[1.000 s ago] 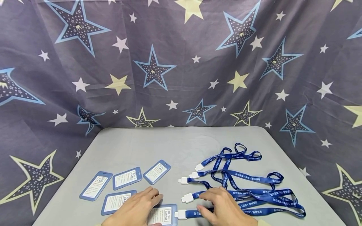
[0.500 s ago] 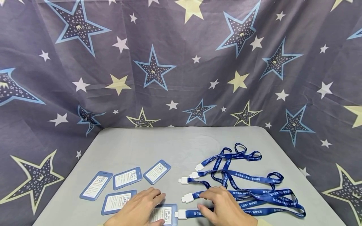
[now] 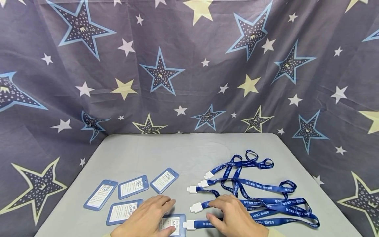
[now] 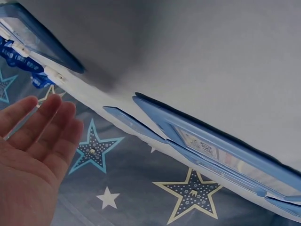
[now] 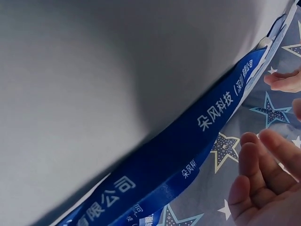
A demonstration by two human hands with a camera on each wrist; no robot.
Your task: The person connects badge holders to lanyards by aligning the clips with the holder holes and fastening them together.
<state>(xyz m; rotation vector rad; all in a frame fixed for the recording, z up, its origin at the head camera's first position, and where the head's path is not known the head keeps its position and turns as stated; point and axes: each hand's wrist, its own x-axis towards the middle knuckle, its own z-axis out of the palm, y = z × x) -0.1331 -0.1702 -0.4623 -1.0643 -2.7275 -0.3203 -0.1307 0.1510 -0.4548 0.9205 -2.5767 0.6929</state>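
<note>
My left hand (image 3: 148,215) hovers over the near blue badge holder (image 3: 179,218), its thumb overlapping the card in the head view. Its fingers are relaxed and apart from a badge holder (image 4: 42,37) in the left wrist view. A white clip (image 3: 190,225) meets that holder's right end; whether they are joined, I cannot tell. From the clip a blue lanyard (image 3: 203,224) runs right, passing beneath my right hand (image 3: 234,215). That hand's fingers are loosely bent and hold nothing; in the right wrist view they stand clear of the printed strap (image 5: 216,108).
Several more badge holders (image 3: 133,187) lie at the left of the grey table (image 3: 177,148). Other blue lanyards (image 3: 263,186) overlap in loops at the right, their white clips (image 3: 196,207) pointing left. A star-patterned cloth (image 3: 189,89) hangs behind and at both sides.
My left hand has slid slightly to the right, its thumb coming farther over the near card. The right hand, badge holders and lanyards look nearly unmoved.
</note>
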